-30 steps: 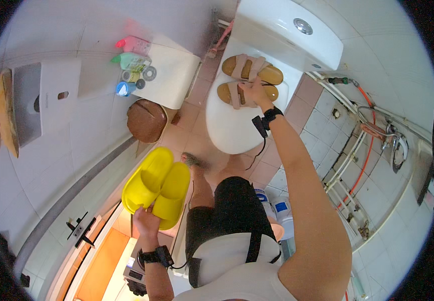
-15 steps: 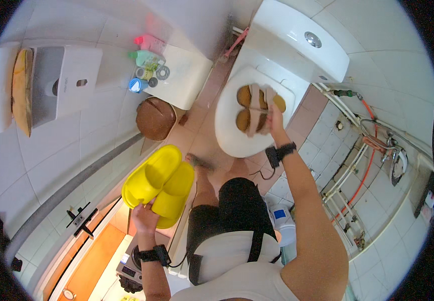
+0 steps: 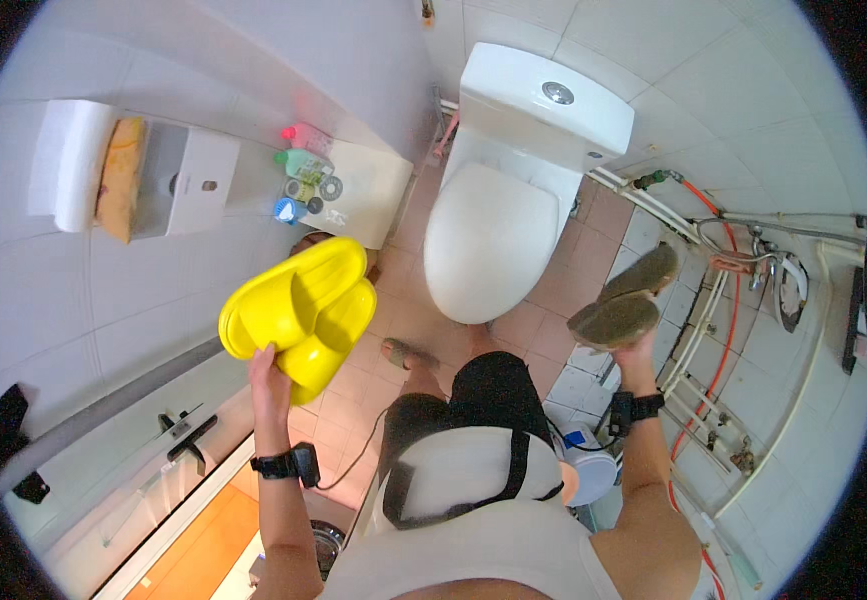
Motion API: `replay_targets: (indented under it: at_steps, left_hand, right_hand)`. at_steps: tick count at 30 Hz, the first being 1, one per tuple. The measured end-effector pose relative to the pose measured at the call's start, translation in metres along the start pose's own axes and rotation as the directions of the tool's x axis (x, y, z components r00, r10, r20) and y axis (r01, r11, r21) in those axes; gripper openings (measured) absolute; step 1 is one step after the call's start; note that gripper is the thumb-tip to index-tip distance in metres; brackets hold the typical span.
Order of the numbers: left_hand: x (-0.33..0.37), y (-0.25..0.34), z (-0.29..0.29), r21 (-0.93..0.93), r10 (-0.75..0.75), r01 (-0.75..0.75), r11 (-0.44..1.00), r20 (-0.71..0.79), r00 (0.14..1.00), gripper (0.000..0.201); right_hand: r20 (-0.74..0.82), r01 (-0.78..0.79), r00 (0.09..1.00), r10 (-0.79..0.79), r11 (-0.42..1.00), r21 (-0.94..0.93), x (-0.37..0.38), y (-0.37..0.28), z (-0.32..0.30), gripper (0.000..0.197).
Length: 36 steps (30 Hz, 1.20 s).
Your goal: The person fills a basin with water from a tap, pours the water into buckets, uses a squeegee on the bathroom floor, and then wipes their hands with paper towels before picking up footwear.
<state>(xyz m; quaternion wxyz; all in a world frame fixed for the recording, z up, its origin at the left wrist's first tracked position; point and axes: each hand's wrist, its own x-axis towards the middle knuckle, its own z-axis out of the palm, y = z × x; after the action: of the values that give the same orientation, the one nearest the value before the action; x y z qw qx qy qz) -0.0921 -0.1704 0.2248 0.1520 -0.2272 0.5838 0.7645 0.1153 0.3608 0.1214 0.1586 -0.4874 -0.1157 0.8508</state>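
Observation:
My left hand (image 3: 270,382) is closed on a pair of bright yellow slippers (image 3: 278,300), gripping them near one end. They hang together in the air over the floor, left of the toilet. Off to the right, my right hand (image 3: 637,362) is closed round a pair of sandals (image 3: 617,320). Their greyish-brown undersides face up, so the straps are hidden. The sandals are held beside the wall pipes, apart from the toilet (image 3: 493,235), whose lid is down. Each wrist wears a black band with a small device.
A white ledge (image 3: 368,195) at the left carries several cleaning bottles. An open white wall box (image 3: 198,185) is above it. Pipes and a red hose (image 3: 728,340) run along the right wall. A white bucket (image 3: 590,465) stands near my right leg.
My right hand has swung from over the toilet lid to the right, turning the sandals so their soles face up. The yellow slippers have risen slightly leftward. My view has shifted.

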Motion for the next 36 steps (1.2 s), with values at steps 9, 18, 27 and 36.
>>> replay_targets:
  at_steps: [9,18,27,36]
  left_hand:
    - [-0.003,0.065,0.051,0.683,0.370,-0.339,0.647,0.106,0.923,0.022]
    - [-0.021,0.084,0.080,0.674,0.478,-0.524,0.521,0.278,0.833,0.022]
    - [-0.012,0.080,0.072,0.649,0.462,-0.544,0.532,0.315,0.829,0.020]
    - [-0.015,0.083,0.069,0.657,0.447,-0.519,0.546,0.295,0.844,0.018]
  right_hand:
    - [-0.145,0.273,0.957,-0.249,0.947,0.172,-0.077,-0.070,-0.030,0.049]
    - [-0.210,0.440,0.892,-0.400,0.874,0.204,-0.114,-0.116,-0.052,0.045]
    - [-0.224,0.462,0.882,-0.415,0.856,0.233,-0.132,-0.114,-0.036,0.040]
    - [-0.178,0.400,0.915,-0.363,0.876,0.269,-0.128,-0.105,-0.029,0.020]
